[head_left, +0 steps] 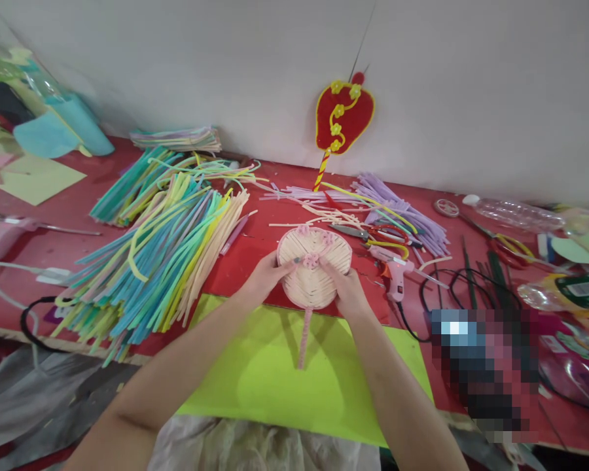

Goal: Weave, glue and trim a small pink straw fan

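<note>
Held between left hand point(269, 273) at nine o'clock and right hand point(348, 286) at four, the fan point(313, 282) seemed light, soft, best gripped edgewise

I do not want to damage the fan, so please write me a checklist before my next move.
1. Fan held on both sides: ok, left hand and right hand grip it.
2. Handle free: ok, neither hand touches it.
3. Pink flowers firmly fixed: cannot tell.
4. Area just right of the fan clear of tools: not ok, a glue gun lies there.
5. Glue gun cool: cannot tell.
</note>
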A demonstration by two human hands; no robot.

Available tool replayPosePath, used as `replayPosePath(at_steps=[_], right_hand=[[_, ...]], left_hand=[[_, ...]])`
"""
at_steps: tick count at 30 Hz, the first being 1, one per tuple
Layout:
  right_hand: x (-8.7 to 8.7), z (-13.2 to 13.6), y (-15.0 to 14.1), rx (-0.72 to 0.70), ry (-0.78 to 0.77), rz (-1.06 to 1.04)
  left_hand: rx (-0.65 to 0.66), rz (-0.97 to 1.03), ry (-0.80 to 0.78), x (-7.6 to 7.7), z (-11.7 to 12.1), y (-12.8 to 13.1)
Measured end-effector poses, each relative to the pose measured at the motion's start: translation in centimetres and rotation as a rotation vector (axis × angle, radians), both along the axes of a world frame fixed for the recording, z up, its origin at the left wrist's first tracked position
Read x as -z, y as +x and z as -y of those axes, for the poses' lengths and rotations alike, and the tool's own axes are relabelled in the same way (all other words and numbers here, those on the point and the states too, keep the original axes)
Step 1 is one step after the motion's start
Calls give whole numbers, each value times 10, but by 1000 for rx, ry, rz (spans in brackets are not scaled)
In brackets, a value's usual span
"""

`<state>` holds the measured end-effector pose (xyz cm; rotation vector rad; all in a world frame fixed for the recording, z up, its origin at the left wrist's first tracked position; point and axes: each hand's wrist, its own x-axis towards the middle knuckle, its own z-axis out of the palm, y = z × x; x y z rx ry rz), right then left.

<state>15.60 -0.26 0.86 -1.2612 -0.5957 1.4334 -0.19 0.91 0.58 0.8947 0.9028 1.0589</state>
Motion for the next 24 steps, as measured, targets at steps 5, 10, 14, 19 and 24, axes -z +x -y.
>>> replayPosePath(at_steps=[5, 10, 14, 19, 24], right_hand=[[-1, 1, 1, -29, -8, -22], [0, 3, 2, -103, 42, -22], [1, 4, 0, -52, 28, -47], [-1, 3, -2, 0, 7, -55], [-3, 4, -4, -4, 37, -44]], left_hand=[[-1, -40, -6, 1, 0, -1], [-50, -200, -7, -5, 2, 1], [-44, -308, 36, -8, 3, 2], [-80, -350, 151, -10, 4, 3], [-129, -441, 201, -14, 6, 6]])
